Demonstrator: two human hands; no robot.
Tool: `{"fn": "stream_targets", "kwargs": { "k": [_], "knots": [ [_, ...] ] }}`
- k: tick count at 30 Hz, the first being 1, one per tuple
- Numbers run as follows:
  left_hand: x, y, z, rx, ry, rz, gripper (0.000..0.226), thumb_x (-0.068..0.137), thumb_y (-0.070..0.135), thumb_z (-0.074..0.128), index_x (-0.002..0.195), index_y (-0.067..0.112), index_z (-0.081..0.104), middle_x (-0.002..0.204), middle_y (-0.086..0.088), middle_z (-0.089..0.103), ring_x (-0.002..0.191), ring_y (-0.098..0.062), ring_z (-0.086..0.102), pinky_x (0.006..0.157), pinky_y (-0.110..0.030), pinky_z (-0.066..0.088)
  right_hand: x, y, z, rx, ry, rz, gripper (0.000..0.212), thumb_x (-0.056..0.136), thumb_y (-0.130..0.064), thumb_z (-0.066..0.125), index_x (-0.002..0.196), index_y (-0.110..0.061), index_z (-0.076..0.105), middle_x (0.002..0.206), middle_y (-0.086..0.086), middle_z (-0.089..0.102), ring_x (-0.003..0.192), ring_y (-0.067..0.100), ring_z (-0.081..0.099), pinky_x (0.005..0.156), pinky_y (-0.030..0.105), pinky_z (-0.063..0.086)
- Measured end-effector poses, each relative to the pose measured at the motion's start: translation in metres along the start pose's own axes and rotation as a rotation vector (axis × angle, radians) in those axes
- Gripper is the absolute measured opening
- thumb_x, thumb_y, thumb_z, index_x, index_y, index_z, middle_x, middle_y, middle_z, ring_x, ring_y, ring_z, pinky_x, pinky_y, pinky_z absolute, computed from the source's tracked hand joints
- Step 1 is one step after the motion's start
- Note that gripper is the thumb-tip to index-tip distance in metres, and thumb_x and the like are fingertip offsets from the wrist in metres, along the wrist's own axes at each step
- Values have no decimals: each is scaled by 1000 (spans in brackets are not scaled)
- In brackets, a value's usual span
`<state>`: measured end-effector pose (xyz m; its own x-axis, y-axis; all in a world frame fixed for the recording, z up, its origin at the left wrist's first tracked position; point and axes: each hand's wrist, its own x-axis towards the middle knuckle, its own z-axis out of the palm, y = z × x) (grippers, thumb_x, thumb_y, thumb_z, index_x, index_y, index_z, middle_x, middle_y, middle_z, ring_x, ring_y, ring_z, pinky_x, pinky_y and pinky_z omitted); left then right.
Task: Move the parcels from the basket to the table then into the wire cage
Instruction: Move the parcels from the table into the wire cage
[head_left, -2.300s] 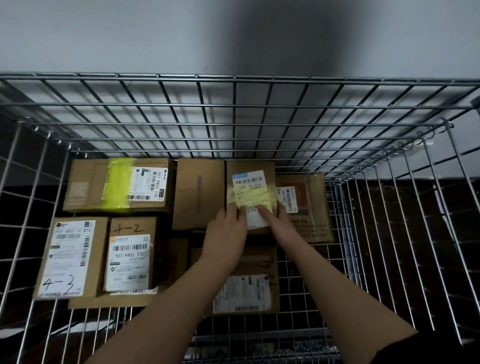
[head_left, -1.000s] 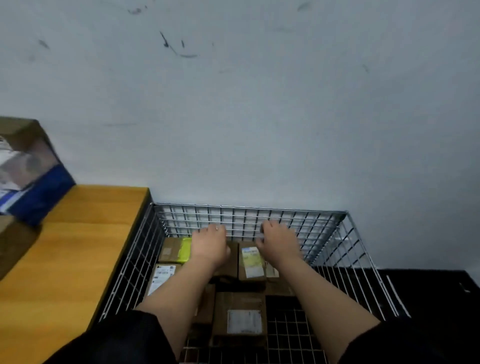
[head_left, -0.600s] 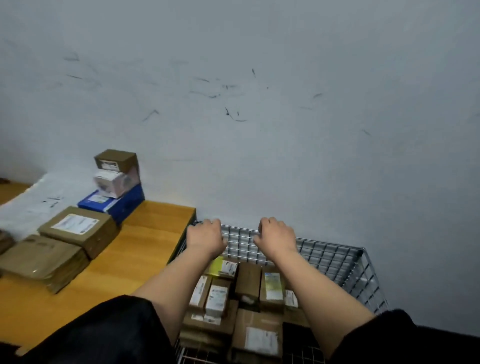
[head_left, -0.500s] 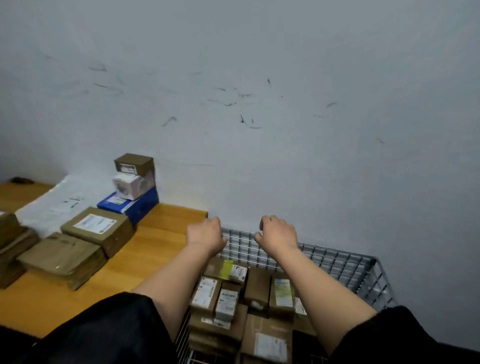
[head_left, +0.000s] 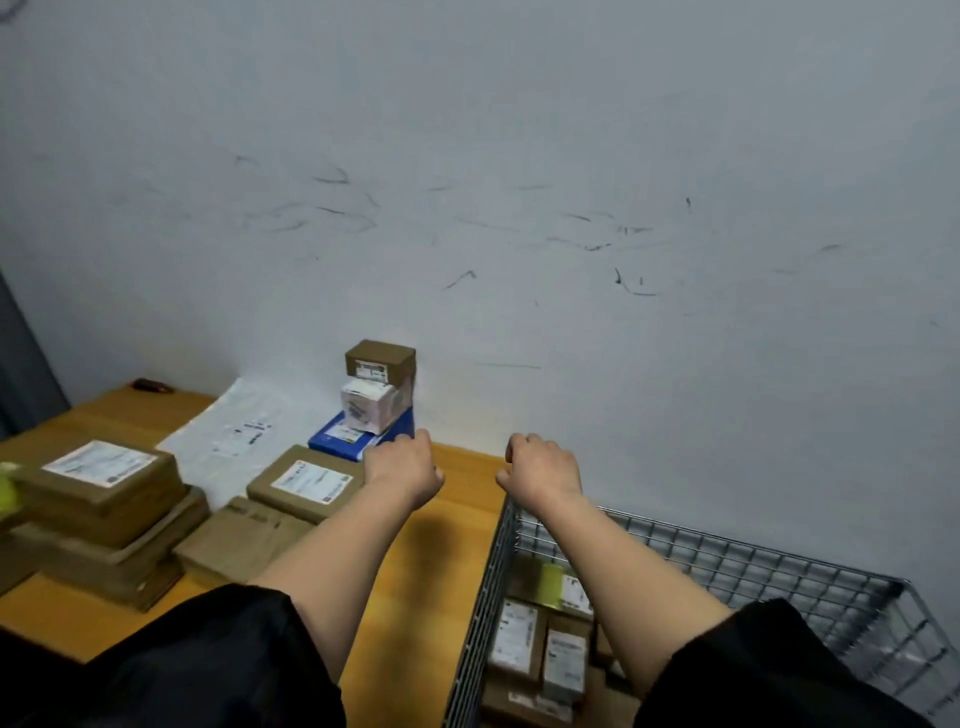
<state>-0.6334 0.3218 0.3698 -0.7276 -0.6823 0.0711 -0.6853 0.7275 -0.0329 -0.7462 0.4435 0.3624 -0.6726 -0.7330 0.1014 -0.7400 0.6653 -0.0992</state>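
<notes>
The light is dim, cool and even. The left arm casts a soft shadow on the table (head_left: 457, 525). Everything is slightly blurred, most at the left edge. Lines bend near the frame edges.

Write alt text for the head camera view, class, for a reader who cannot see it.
Two bare hands, left hand and right hand, reach forward empty with fingers curled, over a wooden table and a wire cage. Parcels lie in the cage; more boxes sit stacked on the table by a scuffed wall.
</notes>
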Motion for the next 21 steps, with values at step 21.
{"fn": "stream_targets", "kwargs": {
  "k": [21],
  "knots": [
    [69, -103, 13, 26, -30, -156, 40, 93, 39, 46, 126, 17, 45, 121, -7, 60, 109, -25, 59, 80, -33, 43, 100, -79, 15, 43, -1, -86, 39, 93, -33, 48, 126, -13, 52, 126, 11, 56, 114, 31, 55, 85, 36, 45]
  ]
}}
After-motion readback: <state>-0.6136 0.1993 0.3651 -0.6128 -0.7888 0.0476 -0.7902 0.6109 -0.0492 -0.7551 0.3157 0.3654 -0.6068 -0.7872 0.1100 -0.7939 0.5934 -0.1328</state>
